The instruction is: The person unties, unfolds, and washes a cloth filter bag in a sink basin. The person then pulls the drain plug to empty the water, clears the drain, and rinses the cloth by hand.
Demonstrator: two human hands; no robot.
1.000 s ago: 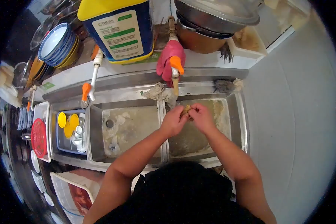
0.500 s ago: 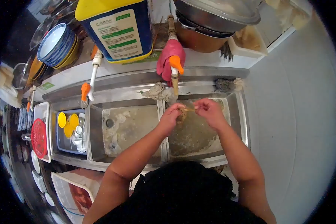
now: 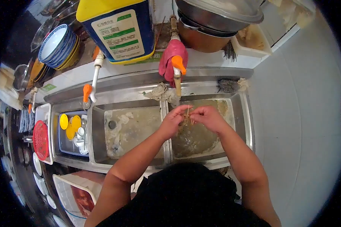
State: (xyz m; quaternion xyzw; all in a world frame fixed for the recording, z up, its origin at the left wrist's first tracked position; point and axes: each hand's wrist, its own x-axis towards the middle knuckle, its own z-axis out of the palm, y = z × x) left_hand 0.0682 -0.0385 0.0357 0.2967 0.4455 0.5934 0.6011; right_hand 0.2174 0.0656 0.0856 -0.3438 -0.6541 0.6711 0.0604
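Observation:
Both hands meet over the right sink basin [image 3: 201, 142], just in front of the tap [image 3: 177, 81]. My left hand [image 3: 173, 120] is closed in a pinch on a small brownish item [image 3: 187, 117]. From the right, my right hand [image 3: 207, 118] pinches the same item, its fingertips close to the left ones. A thin pale strip sticks up between the fingers. What the item is, I cannot make out. Under the hands the basin holds cloudy, rippling water. A wet greyish cloth [image 3: 161, 92] lies on the divider beside the tap, and a pink cloth [image 3: 172, 56] hangs over the pipe.
The middle basin [image 3: 140, 132] holds pale scraps. Further left are a blue tub [image 3: 66, 145] with yellow and white dishes and a red strainer [image 3: 41, 140]. Behind stand stacked bowls [image 3: 55, 43], a blue-yellow canister [image 3: 121, 36] and pots [image 3: 206, 38]. A dark scrubber [image 3: 227, 86] lies back right.
My hands were close together, then drew slightly apart with a strand stretched between them. Now the right hand has come back against the left. The water below looks more stirred than in the earliest frame.

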